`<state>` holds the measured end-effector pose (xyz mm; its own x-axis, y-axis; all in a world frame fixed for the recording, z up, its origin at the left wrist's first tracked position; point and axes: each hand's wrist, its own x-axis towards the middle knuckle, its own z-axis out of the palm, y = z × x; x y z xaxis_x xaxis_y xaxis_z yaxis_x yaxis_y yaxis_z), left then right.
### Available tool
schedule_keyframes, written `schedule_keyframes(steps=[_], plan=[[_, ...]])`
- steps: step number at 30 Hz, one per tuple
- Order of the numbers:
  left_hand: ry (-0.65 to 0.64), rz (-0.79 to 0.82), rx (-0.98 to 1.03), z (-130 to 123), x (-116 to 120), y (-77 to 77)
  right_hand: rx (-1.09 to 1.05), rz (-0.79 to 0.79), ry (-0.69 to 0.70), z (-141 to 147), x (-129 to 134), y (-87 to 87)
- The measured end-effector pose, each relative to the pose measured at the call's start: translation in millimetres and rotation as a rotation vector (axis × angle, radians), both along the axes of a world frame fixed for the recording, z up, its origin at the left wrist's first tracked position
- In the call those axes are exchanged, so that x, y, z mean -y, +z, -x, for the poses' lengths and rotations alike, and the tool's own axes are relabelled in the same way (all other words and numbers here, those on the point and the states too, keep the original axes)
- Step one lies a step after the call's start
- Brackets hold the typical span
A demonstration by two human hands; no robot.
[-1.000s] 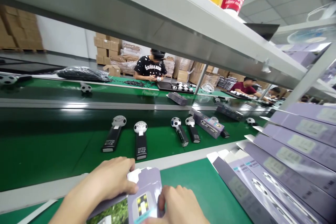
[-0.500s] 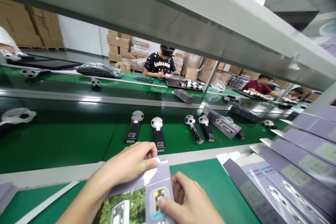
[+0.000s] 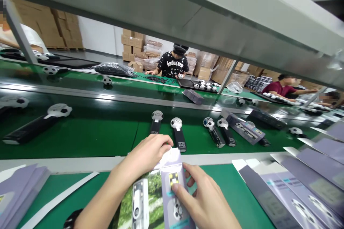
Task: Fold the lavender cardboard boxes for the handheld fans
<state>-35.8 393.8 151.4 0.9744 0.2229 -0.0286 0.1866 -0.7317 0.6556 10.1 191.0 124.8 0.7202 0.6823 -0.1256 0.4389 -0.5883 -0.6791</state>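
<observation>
Both my hands hold a lilac cardboard retail box (image 3: 174, 195) printed with a soccer-ball design and a green outdoor photo. My left hand (image 3: 145, 159) grips its top end, with the fingers at the white flap (image 3: 169, 157). My right hand (image 3: 202, 196) holds the box's front, with the thumb on the printed panel. Just beyond my hands, a soccer-ball-headed gadget with a black handle (image 3: 178, 136) lies on the green conveyor belt (image 3: 80, 139), and several similar gadgets lie along it. The lower part of the box is cut off by the frame.
Stacks of flat lilac boxes (image 3: 309, 182) (image 3: 18, 195) lie on the green bench (image 3: 225, 182) at both sides. A grey shelf (image 3: 188, 10) runs overhead. Co-workers (image 3: 172, 64) (image 3: 282, 87) sit across the belts, with cardboard cartons (image 3: 134, 44) behind them.
The view has swung left, so the belt items and stacked boxes shift right in the picture. The box has risen and turned more upright between my hands, showing more of its front.
</observation>
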Motion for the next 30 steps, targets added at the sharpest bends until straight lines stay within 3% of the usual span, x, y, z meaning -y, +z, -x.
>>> schedule_keyframes(steps=[6,11,14,22,30], plan=[[0.039,0.04,0.026,-3,0,4.4,0.015,0.023,-0.016,3,-5,-0.6],[0.04,0.046,0.049,-3,-3,-0.3,-0.309,-0.228,-0.047,-10,-8,-5.4],[0.041,0.046,0.053,-2,-5,-5.6,-0.395,-0.286,-0.01,-15,-8,-5.2],[0.028,0.083,0.061,1,-7,-9.8,-0.19,-0.078,-0.025,-12,-23,2.1],[0.031,0.09,0.062,-1,-9,-9.1,-0.185,-0.161,-0.044,-18,-28,1.7]])
